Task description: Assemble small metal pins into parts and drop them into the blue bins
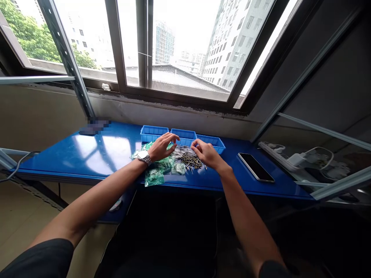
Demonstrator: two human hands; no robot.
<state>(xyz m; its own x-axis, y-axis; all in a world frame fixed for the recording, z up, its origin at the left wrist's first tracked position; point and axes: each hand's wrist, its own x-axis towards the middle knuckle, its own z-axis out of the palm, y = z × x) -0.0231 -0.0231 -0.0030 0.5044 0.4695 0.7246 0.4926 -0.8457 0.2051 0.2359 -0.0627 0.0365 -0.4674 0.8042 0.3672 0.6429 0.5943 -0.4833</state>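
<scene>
My left hand [164, 146], with a metal watch [143, 156] on its wrist, hovers over green plastic packets [155, 175], thumb and fingers apart and nothing visible between them. To the right, my right hand [205, 151] is bent at the fingers beside a pile of small dark and brass-coloured screw-like pieces [191, 161]; its fingertips are pressed together, and whatever they hold is too small to make out. Clear plastic bags [183, 150] lie between the hands, behind the pile. Three blue bins [154, 133] stand in a row behind, partly hidden by my hands.
A phone [256, 167] lies on the blue table [116, 173] at the right. Further right are a power strip [276, 156] and a white charger [296, 159] with cables. Metal shelf posts flank the table, and a window is behind it.
</scene>
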